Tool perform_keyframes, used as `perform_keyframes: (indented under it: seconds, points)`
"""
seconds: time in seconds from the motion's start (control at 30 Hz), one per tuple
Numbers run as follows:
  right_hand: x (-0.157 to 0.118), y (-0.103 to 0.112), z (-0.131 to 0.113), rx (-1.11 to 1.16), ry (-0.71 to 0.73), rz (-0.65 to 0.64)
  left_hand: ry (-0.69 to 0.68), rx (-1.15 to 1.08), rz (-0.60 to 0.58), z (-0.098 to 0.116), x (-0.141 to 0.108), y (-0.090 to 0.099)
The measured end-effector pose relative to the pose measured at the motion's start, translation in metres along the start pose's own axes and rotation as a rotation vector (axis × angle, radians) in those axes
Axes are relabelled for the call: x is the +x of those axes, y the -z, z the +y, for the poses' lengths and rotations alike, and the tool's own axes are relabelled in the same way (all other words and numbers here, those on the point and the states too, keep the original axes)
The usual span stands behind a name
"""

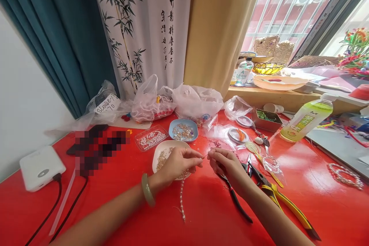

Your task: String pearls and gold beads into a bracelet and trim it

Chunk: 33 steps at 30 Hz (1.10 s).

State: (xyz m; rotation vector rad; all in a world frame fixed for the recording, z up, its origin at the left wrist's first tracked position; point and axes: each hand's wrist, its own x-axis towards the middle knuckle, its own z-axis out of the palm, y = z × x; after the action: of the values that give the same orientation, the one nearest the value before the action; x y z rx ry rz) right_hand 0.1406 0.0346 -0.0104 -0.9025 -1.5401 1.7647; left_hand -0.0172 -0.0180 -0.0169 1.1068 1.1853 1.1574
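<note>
My left hand [181, 161], with a pale green bangle [148, 190] on its wrist, is pinched on a fine thread or wire in front of the white dish of gold beads [161, 158]. Close on its right, my right hand [226, 160] is also pinched at the other end of that fine strand [205, 156]. The fingertips of both hands are a small gap apart. Below my left hand a strand of white beads [182, 201] hangs or lies over the red table; its upper end is hidden.
Behind the dish are a blue bowl of beads [183, 130] and a clear tray of pearls [152, 139]. Yellow-handled pliers [291, 203] and black-handled pliers [238, 203] lie by my right forearm. A green bottle [308, 118] leans at the right; a white box [42, 168] is left.
</note>
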Motion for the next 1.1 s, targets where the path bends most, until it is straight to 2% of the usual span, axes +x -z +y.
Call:
perform_keyframes:
  seconds: [0.17,0.3,0.47,0.57,0.63,0.7,0.8,0.87,0.93,1.1]
  points:
    - [-0.001,-0.002,-0.003,-0.010,-0.003,0.034,0.065,-0.043,-0.030,0.000,-0.002,0.000]
    - [0.000,0.000,-0.006,-0.132,0.017,0.080,0.114,-0.105,-0.028,0.001,-0.002,0.000]
    - [-0.001,0.018,-0.025,-0.502,0.116,0.204,0.107,-0.148,0.002,0.000,0.000,0.004]
    - [-0.013,0.030,-0.032,-0.840,0.125,0.204,0.102,-0.162,0.026,-0.001,0.001,0.008]
    - [-0.026,0.037,-0.025,-1.163,0.091,0.236,0.106,-0.163,0.051,0.000,0.001,0.009]
    - [-0.043,0.044,-0.006,-1.443,0.089,0.295,0.118,-0.169,0.076,0.001,0.001,0.009]
    - [-0.066,0.054,0.033,-1.693,0.260,0.333,0.120,-0.215,0.087,0.002,0.000,0.008]
    - [-0.079,0.060,0.055,-1.761,0.406,0.339,0.128,-0.248,0.081,0.001,0.000,0.009]
    - [-0.087,0.061,0.069,-1.775,0.480,0.361,0.143,-0.256,0.085,0.000,0.000,0.010]
    - [-0.093,0.055,0.069,-1.690,0.516,0.403,0.165,-0.260,0.096,0.001,-0.003,0.014]
